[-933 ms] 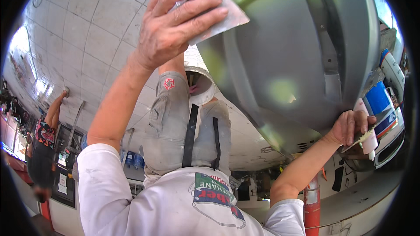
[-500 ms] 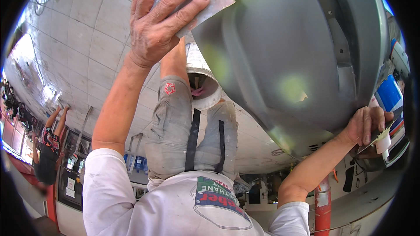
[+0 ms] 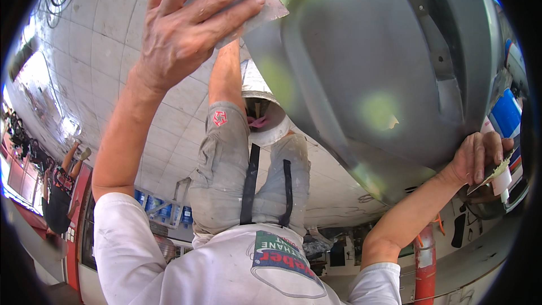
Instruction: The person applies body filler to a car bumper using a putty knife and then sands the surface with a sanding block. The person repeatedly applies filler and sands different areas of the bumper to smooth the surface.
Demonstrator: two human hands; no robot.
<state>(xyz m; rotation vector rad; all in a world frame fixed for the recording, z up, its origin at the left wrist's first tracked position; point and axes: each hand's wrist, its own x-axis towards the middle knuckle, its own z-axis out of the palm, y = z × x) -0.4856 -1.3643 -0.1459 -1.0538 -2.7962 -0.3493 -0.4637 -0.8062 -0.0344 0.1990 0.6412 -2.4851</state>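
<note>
My left hand [image 3: 183, 31] is closed on a thin, translucent spreader [image 3: 268, 5], its fingers laid across the flat face. The spreader's corner lies over the edge of a large grey molded panel [image 3: 361, 62] with yellow-green patches; whether they touch I cannot tell. At the panel's lower right, my right hand [image 3: 480, 157] grips a thin flat scraper [image 3: 480, 185]. Pale yellow-green putty [image 3: 499, 171] sits along the scraper's edge, and the fingers partly hide the tool.
A white bucket [image 3: 270, 134] with something pink inside lies between my legs. Another person [image 3: 61, 192] is at the far left. A red post [image 3: 425, 265] rises at the lower right. Blue containers [image 3: 164, 210] stand behind my left side.
My left hand has moved left and slightly up with the spreader, drawing back from the panel's edge. My right hand has shifted only slightly and still grips the scraper.
</note>
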